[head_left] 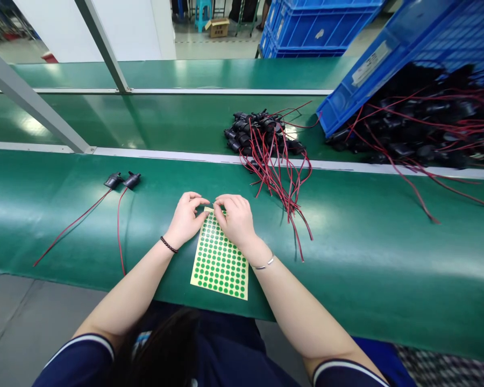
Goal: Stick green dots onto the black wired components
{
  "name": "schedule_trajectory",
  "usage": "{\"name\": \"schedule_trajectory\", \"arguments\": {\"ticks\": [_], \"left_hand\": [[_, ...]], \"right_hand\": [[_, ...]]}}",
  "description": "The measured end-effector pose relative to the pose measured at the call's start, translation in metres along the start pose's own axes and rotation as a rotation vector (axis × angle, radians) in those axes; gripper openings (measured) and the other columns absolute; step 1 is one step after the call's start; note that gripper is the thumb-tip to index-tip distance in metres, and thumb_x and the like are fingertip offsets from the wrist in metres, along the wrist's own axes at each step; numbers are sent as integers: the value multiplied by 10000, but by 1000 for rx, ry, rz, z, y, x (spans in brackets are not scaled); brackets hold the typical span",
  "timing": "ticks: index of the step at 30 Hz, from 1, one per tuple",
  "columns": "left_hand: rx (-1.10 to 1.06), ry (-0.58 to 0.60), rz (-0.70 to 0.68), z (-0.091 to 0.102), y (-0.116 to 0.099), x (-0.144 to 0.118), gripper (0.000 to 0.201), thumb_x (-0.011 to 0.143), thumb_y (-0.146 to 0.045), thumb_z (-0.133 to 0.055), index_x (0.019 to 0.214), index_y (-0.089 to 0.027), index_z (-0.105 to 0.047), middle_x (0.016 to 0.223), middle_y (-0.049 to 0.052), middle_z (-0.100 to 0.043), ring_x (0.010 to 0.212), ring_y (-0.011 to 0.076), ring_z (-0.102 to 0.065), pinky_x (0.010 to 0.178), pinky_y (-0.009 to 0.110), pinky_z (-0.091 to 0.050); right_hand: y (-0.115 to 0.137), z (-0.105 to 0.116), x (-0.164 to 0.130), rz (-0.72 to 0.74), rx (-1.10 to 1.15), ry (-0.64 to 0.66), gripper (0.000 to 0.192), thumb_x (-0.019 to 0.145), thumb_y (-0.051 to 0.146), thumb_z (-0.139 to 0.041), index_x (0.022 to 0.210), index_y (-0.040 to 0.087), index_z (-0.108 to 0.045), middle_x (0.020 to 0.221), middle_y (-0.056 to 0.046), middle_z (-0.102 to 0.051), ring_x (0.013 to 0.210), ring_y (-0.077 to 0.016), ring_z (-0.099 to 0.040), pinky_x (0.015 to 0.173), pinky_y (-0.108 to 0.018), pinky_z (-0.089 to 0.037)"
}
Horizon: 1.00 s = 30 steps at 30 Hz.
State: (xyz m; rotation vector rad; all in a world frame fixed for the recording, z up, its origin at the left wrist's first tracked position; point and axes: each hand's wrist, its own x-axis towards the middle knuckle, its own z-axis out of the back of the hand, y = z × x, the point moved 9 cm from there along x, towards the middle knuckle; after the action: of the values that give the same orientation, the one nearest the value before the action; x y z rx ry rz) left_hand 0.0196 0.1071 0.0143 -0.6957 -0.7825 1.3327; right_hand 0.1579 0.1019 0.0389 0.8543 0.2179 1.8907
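Holds left hand point(186, 217) and right hand point(236, 219) half-curled at the far short edge of a green dot-sticker sheet point(220, 263), laid lengthwise toward the body on the green work surface point(371, 263), with more overlap from the right and any pinch impossible to tell.

Paper sticker sheet point(221, 260), glossy tabletop point(371, 258)

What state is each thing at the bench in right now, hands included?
Left hand: fingers bent, at the sheet's top edge; grip unclear
Right hand: fingers curled, covering the sheet's upper right; grip unclear
Sticker sheet: lying on the bench, green dots in rows
Two black parts: lying side by side, red wires trailing
Black part pile: heaped, red wires tangled
Blue crate: tilted, black parts at its open side
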Motion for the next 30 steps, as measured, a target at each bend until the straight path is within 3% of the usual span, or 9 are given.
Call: {"name": "schedule_trajectory", "arguments": {"ticks": [6, 13, 18, 23, 26, 30], "left_hand": [[-112, 12, 16, -6, 3, -2, 247, 805, -104, -578, 991, -202, -708, 999, 42, -600, 742, 111, -582, 718, 263, -536], [-188, 1, 23, -6, 5, -1, 268, 802, -67, -535, 964, -195, -706, 993, 43, -628, 780, 119, -599, 741, 260, -526], [-161, 19, -7, -9, -2, -3, 274, 807, -74, -533, 958, -211, -717, 963, 38, -651, 795, 130, -611, 740, 267, -528], [-183, 40, 3, -16, -1, -1, 295, 798, -74, -535, 976, -211, -726, 1011, 46, -692, 902, 149, -653, 841, 289, -548], [-121, 59, 21, -22, -3, 25, 398, 793, -84, -548, 1146, -204, -687, 1143, 68, -686, 857, 135, -661, 839, 290, -560], [159, 48, -19, -28, -26, 103, 356, 823, -132, -579, 1161, -175, -681, 1139, 80, -691, 880, 153, -661, 954, 325, -530]], "right_hand": [[9, 1, -1, 78, -26, 16, 183, 964, 282, -550, 912, 252, -722, 1042, -72, -735, 1015, -244, -621, 957, -448, -411], [-2, 9, -4, -46, 211, -128, 130, 927, 281, -592, 917, 217, -704, 996, -93, -715, 987, -233, -642, 894, -394, -496], [-5, 6, -3, -66, 185, -106, 135, 918, 281, -585, 876, 223, -700, 994, -92, -705, 987, -241, -638, 903, -415, -493], [-6, 13, -1, -41, 186, -151, 124, 905, 245, -556, 833, 221, -654, 981, -98, -695, 976, -245, -635, 902, -428, -497], [-19, 23, 0, -102, 273, -280, 127, 916, 244, -516, 848, 220, -620, 967, -109, -672, 981, -244, -629, 916, -434, -502], [-45, 27, -1, -223, 376, -471, 122, 914, 279, -520, 835, 216, -587, 939, -109, -649, 951, -238, -626, 911, -437, -506]]}}
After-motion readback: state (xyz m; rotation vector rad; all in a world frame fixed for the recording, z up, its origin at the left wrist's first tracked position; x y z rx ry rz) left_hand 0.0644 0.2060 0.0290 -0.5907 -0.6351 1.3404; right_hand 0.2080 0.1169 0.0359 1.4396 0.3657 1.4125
